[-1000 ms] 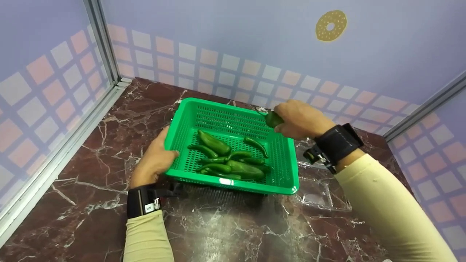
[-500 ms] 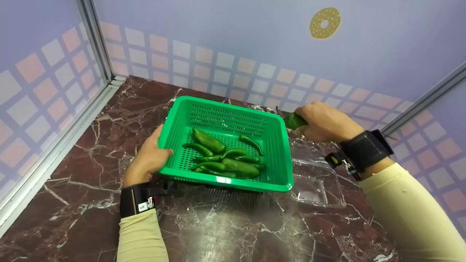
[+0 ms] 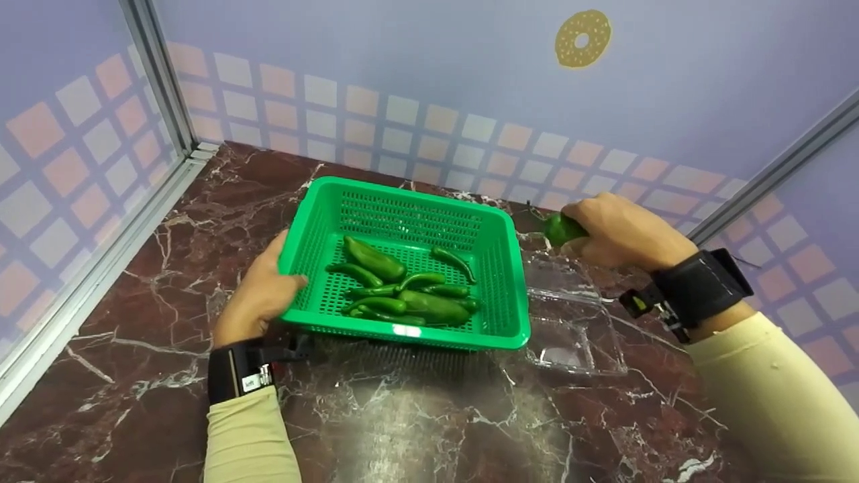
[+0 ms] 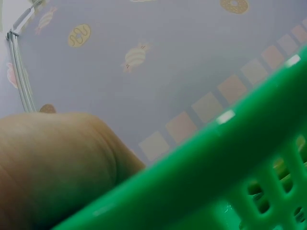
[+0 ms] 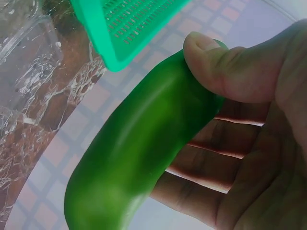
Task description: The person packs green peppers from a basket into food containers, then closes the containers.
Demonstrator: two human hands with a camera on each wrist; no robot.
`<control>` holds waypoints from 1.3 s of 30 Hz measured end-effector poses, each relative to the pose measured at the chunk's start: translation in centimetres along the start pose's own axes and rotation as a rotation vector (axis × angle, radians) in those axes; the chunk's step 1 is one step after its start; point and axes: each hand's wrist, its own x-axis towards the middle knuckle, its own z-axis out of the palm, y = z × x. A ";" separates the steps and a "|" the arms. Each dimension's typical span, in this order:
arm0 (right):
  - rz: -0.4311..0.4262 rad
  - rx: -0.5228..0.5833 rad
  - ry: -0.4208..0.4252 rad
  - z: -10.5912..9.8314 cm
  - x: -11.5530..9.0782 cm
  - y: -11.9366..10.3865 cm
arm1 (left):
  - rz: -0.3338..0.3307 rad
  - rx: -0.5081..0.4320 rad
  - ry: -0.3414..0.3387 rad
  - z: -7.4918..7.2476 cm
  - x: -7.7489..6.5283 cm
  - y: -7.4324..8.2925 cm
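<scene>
My left hand (image 3: pixel 258 292) grips the left side of a green plastic basket (image 3: pixel 522 295), thumb over the rim and the other fingers hidden outside it. Inside lie several long green chili peppers (image 3: pixel 454 263) and thicker green peppers (image 3: pixel 436 307). To the right of the basket, above the tabletop, my right hand (image 3: pixel 624 231) holds a large green pepper (image 5: pixel 139 139) between thumb and fingers. The right wrist view shows its smooth body, with the thumb pressed on one end. A clear plastic tray (image 3: pixel 577 335) lies on the table below that hand, close to the basket's right side.
The table (image 3: pixel 402 429) has a dark red marbled top. A lilac wall (image 3: pixel 402 60) with printed squares stands behind it. Metal frame posts (image 3: pixel 158 74) mark the left and right corners. A camera strap (image 3: pixel 701 285) sits on my right wrist.
The right hand has moved right with the green pepper, from over the basket's far right corner to beyond its rim. The left hand keeps its grip. The whole view has shifted slightly.
</scene>
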 end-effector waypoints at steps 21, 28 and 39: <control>0.049 0.002 0.002 -0.5 -1.8 1.3 | -0.020 0.009 -0.009 -0.2 -0.1 0.0; 0.062 0.001 -0.012 -0.7 -2.0 1.5 | -0.023 0.021 -0.007 -0.2 0.0 0.1; 0.037 0.017 -0.017 0.4 -2.2 2.2 | -0.022 0.009 -0.005 -0.1 0.0 -0.1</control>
